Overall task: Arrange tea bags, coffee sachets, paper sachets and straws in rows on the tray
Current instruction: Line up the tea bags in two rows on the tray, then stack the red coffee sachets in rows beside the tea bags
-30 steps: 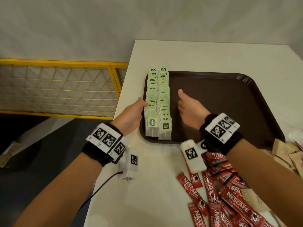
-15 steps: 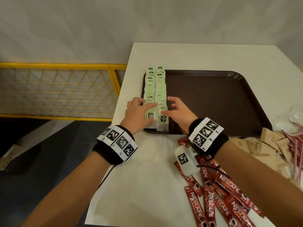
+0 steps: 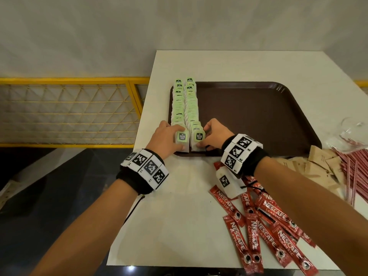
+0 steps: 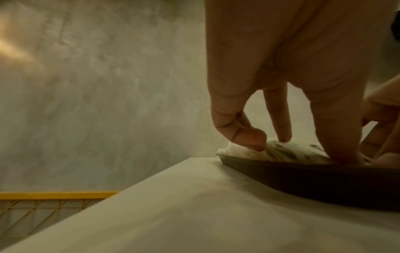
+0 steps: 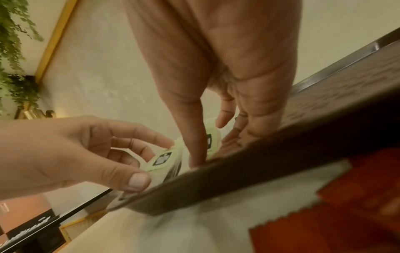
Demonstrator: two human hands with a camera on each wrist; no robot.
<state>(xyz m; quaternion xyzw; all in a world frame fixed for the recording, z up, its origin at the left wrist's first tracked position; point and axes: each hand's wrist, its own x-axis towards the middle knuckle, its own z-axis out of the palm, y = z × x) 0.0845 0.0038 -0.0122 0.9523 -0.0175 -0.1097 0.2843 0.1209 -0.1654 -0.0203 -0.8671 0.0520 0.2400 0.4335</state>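
Two rows of green-tagged tea bags (image 3: 185, 108) stand along the left side of the brown tray (image 3: 254, 116). My left hand (image 3: 171, 136) grips the nearest bags of the left row, fingers on top and thumb low in front. My right hand (image 3: 209, 135) pinches the nearest bags of the right row in the same way. In the left wrist view the fingers (image 4: 279, 119) press down on the tea bags (image 4: 290, 152). The right wrist view shows a tea bag tag (image 5: 162, 158) between both hands. Red coffee sachets (image 3: 266, 214), brown paper sachets (image 3: 318, 162) and red straws (image 3: 354, 170) lie loose on the table.
The white table (image 3: 179, 216) ends just left of the tray, with a yellow mesh railing (image 3: 69, 112) beyond and dark floor below. Crumpled clear plastic (image 3: 352, 130) lies at the far right. A plain wall stands behind. The tray's middle and right are bare.
Both hands have come back from beside the rows to the near end. They have closed on the front tea bags.
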